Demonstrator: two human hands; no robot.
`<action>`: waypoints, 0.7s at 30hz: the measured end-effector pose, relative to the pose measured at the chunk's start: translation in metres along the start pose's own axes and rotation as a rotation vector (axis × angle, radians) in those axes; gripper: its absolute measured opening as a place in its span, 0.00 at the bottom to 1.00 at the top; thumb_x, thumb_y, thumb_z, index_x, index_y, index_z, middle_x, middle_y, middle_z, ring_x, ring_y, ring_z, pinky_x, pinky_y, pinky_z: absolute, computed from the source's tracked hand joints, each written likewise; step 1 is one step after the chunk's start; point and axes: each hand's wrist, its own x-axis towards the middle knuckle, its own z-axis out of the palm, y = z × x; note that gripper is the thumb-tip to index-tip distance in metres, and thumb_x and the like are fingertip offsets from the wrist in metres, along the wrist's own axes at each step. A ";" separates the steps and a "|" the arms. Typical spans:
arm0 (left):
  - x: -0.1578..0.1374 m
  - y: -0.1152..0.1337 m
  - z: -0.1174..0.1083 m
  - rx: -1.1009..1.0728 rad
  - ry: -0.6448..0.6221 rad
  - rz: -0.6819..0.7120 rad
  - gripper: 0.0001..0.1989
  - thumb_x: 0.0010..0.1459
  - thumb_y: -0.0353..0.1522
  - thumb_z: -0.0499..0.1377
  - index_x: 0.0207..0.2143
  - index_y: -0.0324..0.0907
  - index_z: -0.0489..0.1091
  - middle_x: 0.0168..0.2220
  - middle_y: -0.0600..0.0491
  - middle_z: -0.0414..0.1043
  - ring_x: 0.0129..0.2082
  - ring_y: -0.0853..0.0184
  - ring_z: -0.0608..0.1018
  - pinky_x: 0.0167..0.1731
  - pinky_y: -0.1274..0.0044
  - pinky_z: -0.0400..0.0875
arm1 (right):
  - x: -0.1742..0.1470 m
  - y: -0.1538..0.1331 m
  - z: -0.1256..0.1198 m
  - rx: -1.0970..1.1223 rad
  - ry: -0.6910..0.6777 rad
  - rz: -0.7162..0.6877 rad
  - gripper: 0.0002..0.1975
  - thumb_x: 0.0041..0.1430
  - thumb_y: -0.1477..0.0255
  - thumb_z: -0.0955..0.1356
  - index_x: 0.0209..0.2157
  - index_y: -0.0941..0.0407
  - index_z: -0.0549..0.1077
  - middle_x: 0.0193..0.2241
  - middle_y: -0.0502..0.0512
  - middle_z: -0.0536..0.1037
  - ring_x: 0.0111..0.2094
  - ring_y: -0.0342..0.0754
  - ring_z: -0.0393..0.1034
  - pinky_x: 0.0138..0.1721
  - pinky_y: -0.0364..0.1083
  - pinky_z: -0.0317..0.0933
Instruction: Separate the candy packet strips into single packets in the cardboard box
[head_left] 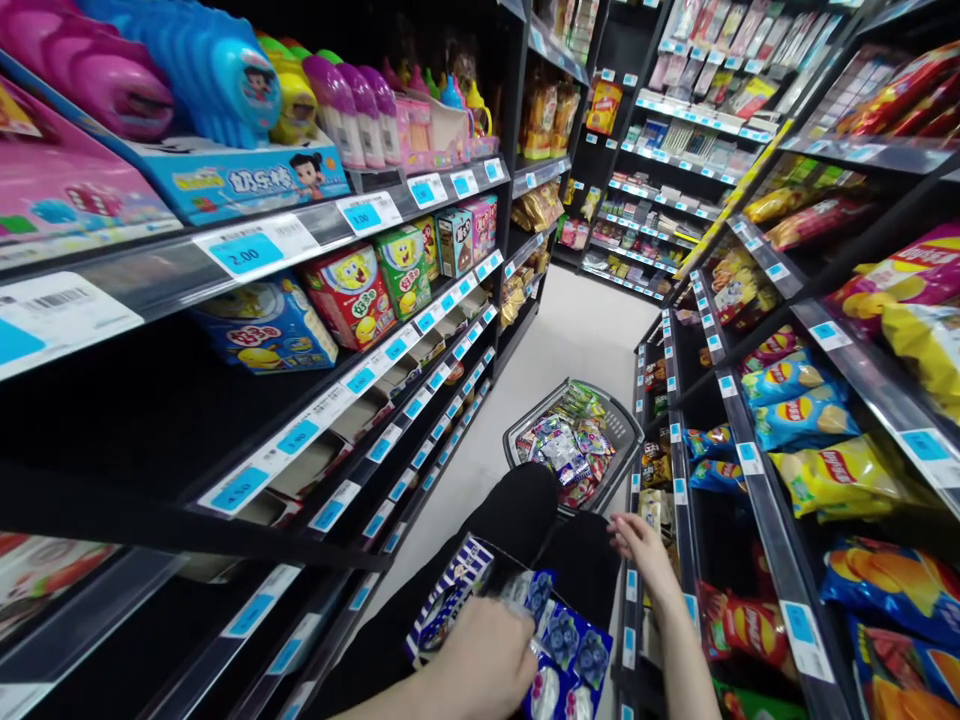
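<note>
My left hand [484, 645] is closed over a blue packet [536, 592], its fingertips hidden from me. It works at a blue-and-white striped cardboard box [454, 595] on my lap. To the right of that hand is a blue panel printed with blueberries [570, 655]; whether it belongs to the box or is more packets, I cannot tell. My right hand [637, 545] hangs beside my knee near the right shelves, fingers loosely bent and apart, with nothing visible in it. Beyond my knees, a grey shopping basket [630, 425] on the floor holds many colourful snack packets [566, 450].
Left shelves carry toy-shaped sweets [251, 85], small cartoon boxes [349, 295] and price tags [251, 250]. Crisp bags [832, 475] fill the right shelves, close to my right arm. A pale floor [581, 320] runs to a rear rack of small goods [675, 150].
</note>
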 end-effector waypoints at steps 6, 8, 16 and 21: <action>-0.002 0.000 -0.041 -0.687 0.199 0.099 0.15 0.57 0.34 0.50 0.19 0.41 0.67 0.26 0.51 0.69 0.33 0.62 0.71 0.36 0.74 0.63 | -0.105 0.002 0.034 0.099 -0.143 -0.166 0.29 0.51 0.52 0.71 0.50 0.53 0.71 0.48 0.60 0.76 0.47 0.55 0.73 0.46 0.51 0.68; 0.001 0.003 -0.042 -1.040 0.178 0.189 0.16 0.54 0.38 0.52 0.18 0.40 0.66 0.25 0.53 0.66 0.30 0.64 0.68 0.33 0.75 0.63 | -0.115 0.002 0.040 0.190 -0.117 -0.254 0.37 0.46 0.52 0.73 0.57 0.50 0.66 0.60 0.59 0.67 0.61 0.58 0.60 0.58 0.54 0.57; 0.012 0.011 -0.033 -1.888 0.172 0.110 0.23 0.48 0.50 0.59 0.35 0.40 0.72 0.32 0.49 0.74 0.34 0.60 0.74 0.36 0.71 0.68 | -0.129 -0.002 0.034 0.659 0.042 -0.195 0.26 0.50 0.51 0.71 0.47 0.49 0.71 0.42 0.59 0.81 0.41 0.58 0.78 0.40 0.55 0.71; 0.009 0.023 -0.031 -1.849 0.189 0.252 0.31 0.55 0.54 0.56 0.55 0.48 0.62 0.56 0.46 0.67 0.55 0.56 0.69 0.51 0.65 0.64 | -0.157 0.001 0.045 0.131 0.640 -0.506 0.18 0.55 0.69 0.72 0.48 0.51 0.71 0.39 0.58 0.83 0.38 0.58 0.79 0.36 0.53 0.74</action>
